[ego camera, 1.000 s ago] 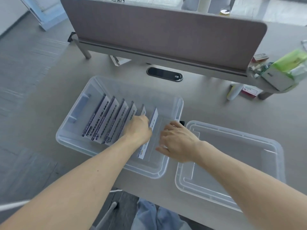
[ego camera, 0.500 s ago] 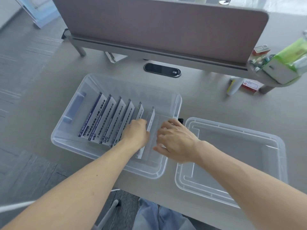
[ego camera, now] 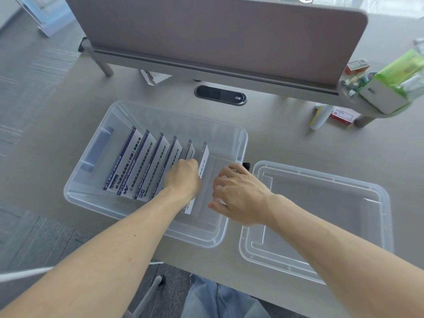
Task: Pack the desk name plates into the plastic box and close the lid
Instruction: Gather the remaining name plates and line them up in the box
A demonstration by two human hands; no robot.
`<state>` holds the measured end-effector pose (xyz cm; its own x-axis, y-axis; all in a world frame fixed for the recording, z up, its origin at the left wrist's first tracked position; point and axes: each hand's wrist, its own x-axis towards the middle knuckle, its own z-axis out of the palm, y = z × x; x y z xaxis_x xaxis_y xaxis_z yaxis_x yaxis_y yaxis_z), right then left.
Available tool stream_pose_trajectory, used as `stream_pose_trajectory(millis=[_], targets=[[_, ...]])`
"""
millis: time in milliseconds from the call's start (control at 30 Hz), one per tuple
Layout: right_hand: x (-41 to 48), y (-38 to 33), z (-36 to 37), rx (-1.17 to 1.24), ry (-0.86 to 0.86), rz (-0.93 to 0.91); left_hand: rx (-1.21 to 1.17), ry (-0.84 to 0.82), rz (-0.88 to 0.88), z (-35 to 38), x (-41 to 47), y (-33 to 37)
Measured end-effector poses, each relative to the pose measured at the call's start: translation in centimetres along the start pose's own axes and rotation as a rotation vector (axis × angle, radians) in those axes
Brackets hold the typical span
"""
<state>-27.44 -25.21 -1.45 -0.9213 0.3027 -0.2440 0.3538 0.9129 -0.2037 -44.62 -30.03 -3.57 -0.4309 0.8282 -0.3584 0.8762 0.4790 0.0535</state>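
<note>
Grey carpet flooring is seen to the left of a pale grey bench, along whose far edge a brown partition screen is mounted. A clear plastic box is placed on the bench toward its near left corner, and the clear lid is laid flat just to the right of it, near the near edge, so the box is left uncovered. Six desk name plates are stood on edge inside the box in a leaning row, filling its left and middle part, while the right end of the box floor is left bare. The left hand is lowered into the box with its fingers curled onto the top edges of the rightmost plates; whether one plate is actually pinched cannot be told. The right hand is held over the right end of the box, fingers loosely bent and parted, and nothing is seen gripped in it. A black oval cable port is set into the bench behind the box. Green and white packages are stacked at the far right corner
</note>
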Motion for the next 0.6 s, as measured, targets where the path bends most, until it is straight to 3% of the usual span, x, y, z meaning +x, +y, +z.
stream_pose_trajectory(millis=[133,333,467,600], targets=[[-0.1,0.1,0.0,-0.013,-0.013,0.008,0.006,-0.04,0.003,-0.6,0.0,0.0],[0.2,-0.6,-1.9,0.02,-0.165,0.049,0.069,-0.039,0.052,-5.7,-1.5,-0.3],[-0.9,-0.5,-6.5,0.233,-0.009,0.165,0.09,-0.041,0.111,-11.0,-2.1,-0.5],[-3.7,2.3,-11.3,0.224,0.042,0.391,0.139,-0.046,0.23,-16.5,-2.1,0.7]])
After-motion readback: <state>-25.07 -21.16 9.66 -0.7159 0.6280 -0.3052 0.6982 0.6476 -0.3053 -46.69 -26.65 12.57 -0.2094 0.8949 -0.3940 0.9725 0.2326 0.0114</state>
